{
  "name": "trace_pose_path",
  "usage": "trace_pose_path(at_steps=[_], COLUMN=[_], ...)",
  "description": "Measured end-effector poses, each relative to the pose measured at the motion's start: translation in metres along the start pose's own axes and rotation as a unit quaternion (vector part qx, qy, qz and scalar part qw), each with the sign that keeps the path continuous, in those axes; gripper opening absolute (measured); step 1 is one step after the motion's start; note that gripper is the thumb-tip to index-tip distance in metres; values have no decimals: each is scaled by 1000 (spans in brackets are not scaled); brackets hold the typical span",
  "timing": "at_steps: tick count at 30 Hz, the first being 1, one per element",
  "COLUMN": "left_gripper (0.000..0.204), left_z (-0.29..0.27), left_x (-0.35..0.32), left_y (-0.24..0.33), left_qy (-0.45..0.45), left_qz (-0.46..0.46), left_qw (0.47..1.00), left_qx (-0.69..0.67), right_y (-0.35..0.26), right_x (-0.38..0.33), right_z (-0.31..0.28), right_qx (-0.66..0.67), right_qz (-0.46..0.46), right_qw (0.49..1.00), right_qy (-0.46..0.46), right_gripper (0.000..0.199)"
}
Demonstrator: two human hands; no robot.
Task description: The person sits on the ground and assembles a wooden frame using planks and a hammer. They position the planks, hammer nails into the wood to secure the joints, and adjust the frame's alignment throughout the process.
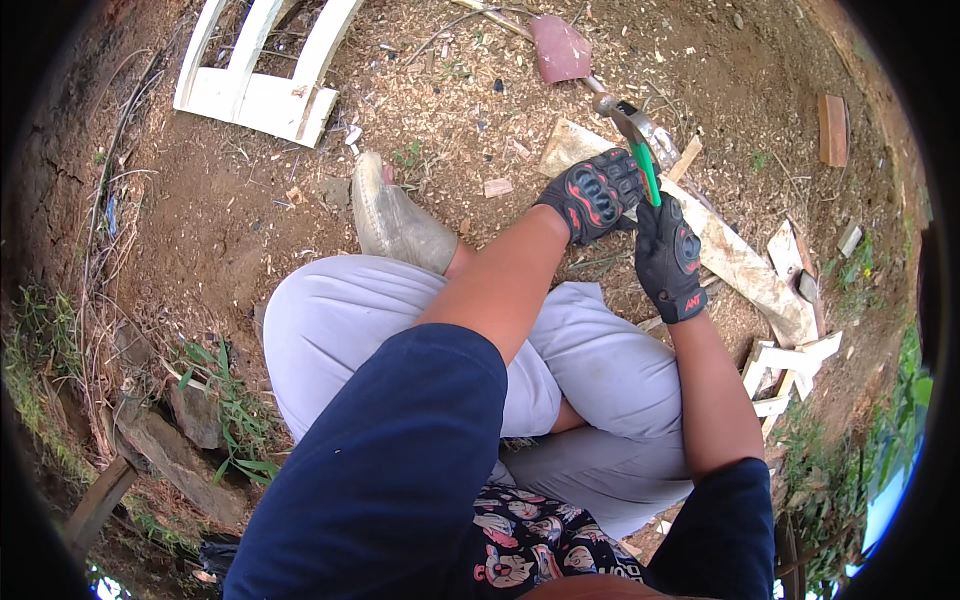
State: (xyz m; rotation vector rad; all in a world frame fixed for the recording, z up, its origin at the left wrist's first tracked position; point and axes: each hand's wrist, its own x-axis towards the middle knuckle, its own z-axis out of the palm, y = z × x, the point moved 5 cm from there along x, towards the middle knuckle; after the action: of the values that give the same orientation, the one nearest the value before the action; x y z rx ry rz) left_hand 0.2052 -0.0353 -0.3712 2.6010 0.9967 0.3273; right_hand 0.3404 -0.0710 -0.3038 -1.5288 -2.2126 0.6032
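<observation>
My right hand, in a black glove with red trim, is wrapped round the green handle of a hammer. The hammer's metal head points away from me over the wood pieces. My left hand, gloved alike, lies just left of the handle with its back up. Its fingers are curled close against the handle; what they hold, if anything, is hidden. Beneath and beyond the hands lie a pale flat board and a long pale plank running down to the right.
A white slatted wooden frame lies at the far left. A pinkish flat piece lies ahead, a reddish block at far right. Wood scraps lie right of my knee. Stones and weeds edge the left side.
</observation>
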Motion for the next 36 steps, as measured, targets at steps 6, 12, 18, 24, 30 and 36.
trace_pose_path(at_steps=[6, 12, 18, 24, 30, 36], left_gripper=[78, 94, 95, 98, 103, 85], left_z=[9, -9, -16, -36, -26, -8], left_x=[2, 28, 77, 149, 161, 163], left_y=[-5, 9, -3, -29, -43, -56], left_qy=[7, -81, -49, -83, -109, -31], left_qz=[-12, -44, 70, 93, 75, 83], left_qw=[1000, 994, 991, 990, 990, 996], left_qx=[-28, 52, 105, 72, 53, 6], right_y=[19, 47, 52, 43, 60, 29], right_x=[12, 27, 41, 43, 39, 56], right_z=[7, -29, -60, -95, -89, -67], right_qx=[-12, -27, 3, 22, -4, 1], right_qz=[111, 255, 259, 261, 230, 114], right_qw=[992, 966, 963, 953, 970, 986], right_qy=[-51, -13, 77, 155, 76, 118], right_gripper=[26, 36, 26, 27, 21, 29])
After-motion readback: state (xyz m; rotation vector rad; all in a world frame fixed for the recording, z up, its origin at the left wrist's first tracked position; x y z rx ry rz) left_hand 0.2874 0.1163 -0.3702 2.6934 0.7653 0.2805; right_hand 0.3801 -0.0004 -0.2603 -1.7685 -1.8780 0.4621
